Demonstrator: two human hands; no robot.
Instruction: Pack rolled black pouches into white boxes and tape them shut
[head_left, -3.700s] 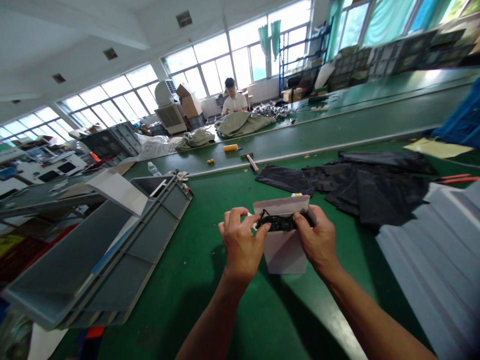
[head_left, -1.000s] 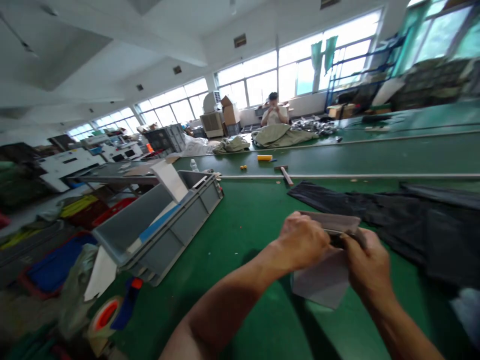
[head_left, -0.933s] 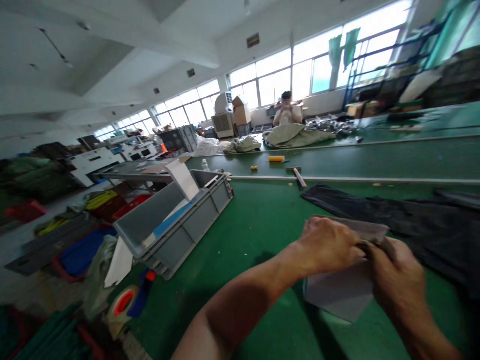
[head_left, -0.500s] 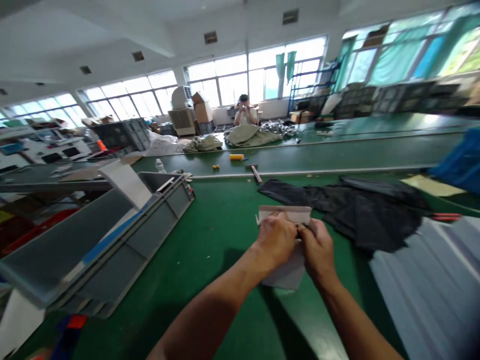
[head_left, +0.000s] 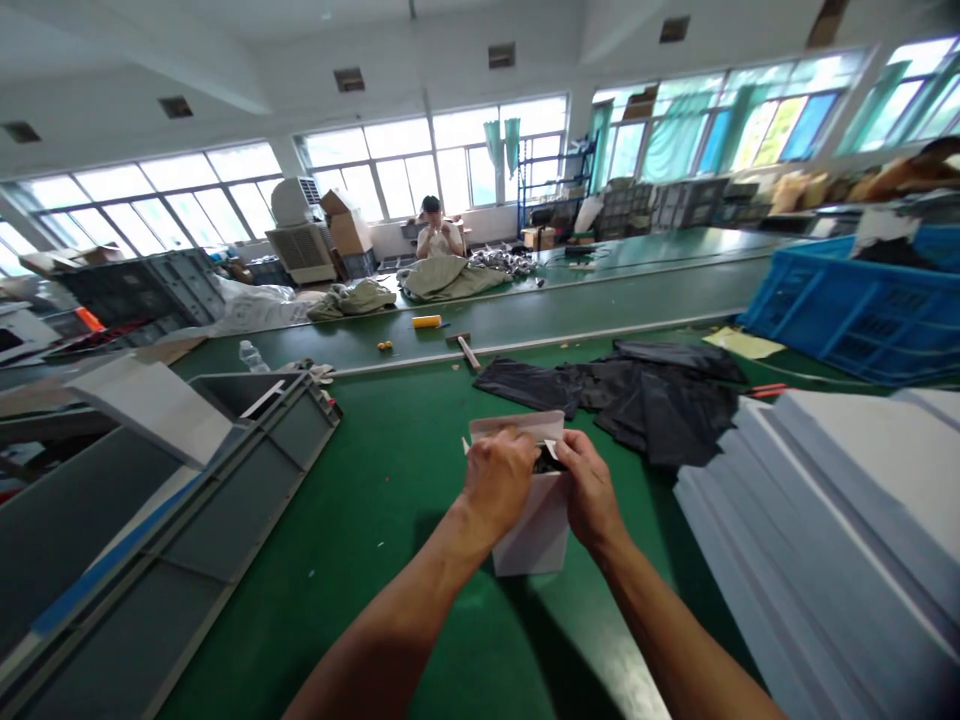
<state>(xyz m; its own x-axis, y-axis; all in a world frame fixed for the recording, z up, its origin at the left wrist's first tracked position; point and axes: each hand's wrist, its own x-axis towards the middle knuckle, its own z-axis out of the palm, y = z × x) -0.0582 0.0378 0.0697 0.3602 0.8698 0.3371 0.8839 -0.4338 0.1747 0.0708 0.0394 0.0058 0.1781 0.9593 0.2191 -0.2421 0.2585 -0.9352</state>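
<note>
A small white box (head_left: 531, 530) stands upright on the green table (head_left: 360, 500), its rear flap raised and its top open. Something dark (head_left: 547, 458) shows inside the opening. My left hand (head_left: 501, 478) is closed over the left part of the opening, its fingertips hidden, so what it grips cannot be made out. My right hand (head_left: 591, 485) pinches the small white flap at the box's right top edge between thumb and fingers.
Grey crate (head_left: 247, 500) at left holds white boards. Black cloth (head_left: 652, 400) lies beyond the box; grey-white sheets (head_left: 825, 500) are stacked at right near a blue crate (head_left: 847, 310). A hammer (head_left: 468, 352) and yellow roll (head_left: 426, 322) lie farther back. A person (head_left: 439, 238) sits behind.
The view has turned to the right, bringing the blue crate further in. My right hand has shifted onto the right side flap, and the dark contents show more between my hands.
</note>
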